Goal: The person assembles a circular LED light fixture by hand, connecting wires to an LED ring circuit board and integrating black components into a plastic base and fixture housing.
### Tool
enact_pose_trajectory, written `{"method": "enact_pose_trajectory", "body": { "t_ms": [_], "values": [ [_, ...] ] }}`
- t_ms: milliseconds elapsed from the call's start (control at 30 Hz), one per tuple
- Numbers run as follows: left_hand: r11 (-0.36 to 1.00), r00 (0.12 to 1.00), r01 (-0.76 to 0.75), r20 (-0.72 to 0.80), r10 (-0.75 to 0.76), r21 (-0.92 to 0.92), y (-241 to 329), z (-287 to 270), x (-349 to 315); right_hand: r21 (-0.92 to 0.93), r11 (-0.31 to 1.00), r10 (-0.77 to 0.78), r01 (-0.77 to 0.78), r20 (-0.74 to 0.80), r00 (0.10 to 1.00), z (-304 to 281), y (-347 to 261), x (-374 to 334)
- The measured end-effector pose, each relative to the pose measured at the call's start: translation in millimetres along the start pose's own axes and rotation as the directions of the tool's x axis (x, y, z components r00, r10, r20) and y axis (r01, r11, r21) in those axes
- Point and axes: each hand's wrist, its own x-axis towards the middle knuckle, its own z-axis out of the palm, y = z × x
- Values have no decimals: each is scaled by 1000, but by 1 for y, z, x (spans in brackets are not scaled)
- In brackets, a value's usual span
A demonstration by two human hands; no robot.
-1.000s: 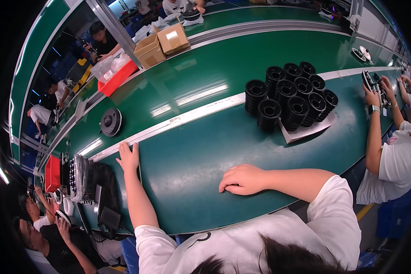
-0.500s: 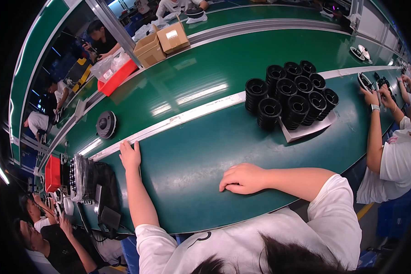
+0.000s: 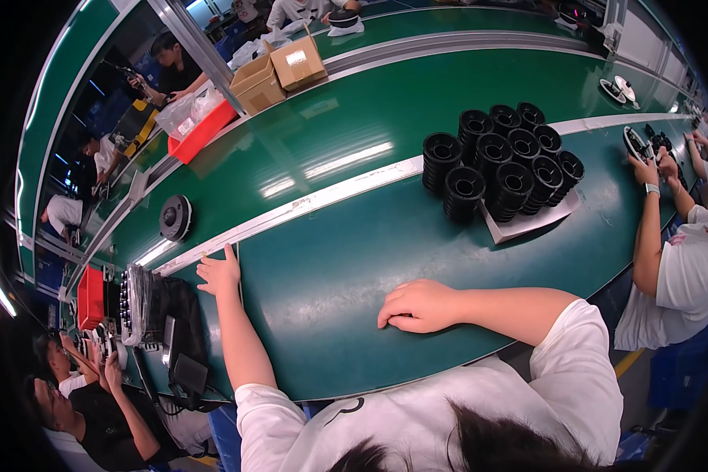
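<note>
Head view: pale rail [image 3: 354, 189], black ring stacks [image 3: 519, 167] upright on its near side, right hand [image 3: 417, 305] resting there too; left hand [image 3: 220, 274] spread right by it, way nearer the dark disc [image 3: 175, 218] just beyond it. Hands apart, both look empty.

The right hand [image 3: 423, 307] rests on the table [image 3: 330, 322], to the right of the left hand [image 3: 222, 275]. The left hand is at the near side of a dividing strip [image 3: 315, 203]; contact cannot be determined. Beyond the strip lies a flat surface [image 3: 354, 102]. On it, ahead and left of the left hand, is a round device [image 3: 175, 218]. Farther ahead of that hand, along the far edge, is a bin [image 3: 212, 132] containing a plastic bag [image 3: 186, 118]; cardboard boxes [image 3: 297, 63] stand to its right. Ahead and right of the right hand, ring stacks [image 3: 513, 185] stand on and beside a tray [image 3: 531, 224]. Left of the left hand is a wrapped bundle [image 3: 138, 311].
</note>
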Motion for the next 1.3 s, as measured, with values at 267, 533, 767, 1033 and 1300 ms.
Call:
{"method": "enact_pose_trajectory", "body": {
  "t_ms": [267,533,767,1033,1300],
  "values": [
    [982,998,26,49,-36,186,5,-17,-11,9,1000,24,-24,15,1000,-2,-2,-1],
    [958,992,-123,19,123,260,6,-24,-18,11,1000,10,-11,12,1000,-1,1,-1],
    [967,985,-157,-41,169,203,5,-22,-17,16,1000,4,-5,3,1000,-1,1,-1],
    [966,983,-173,-22,181,194,12,-6,-13,8,1000,13,-13,20,1000,-4,-1,0],
    [959,959,-281,-20,281,23,0,10,-1,12,1000,-4,4,4,1000,-3,0,0]
  ]
}}
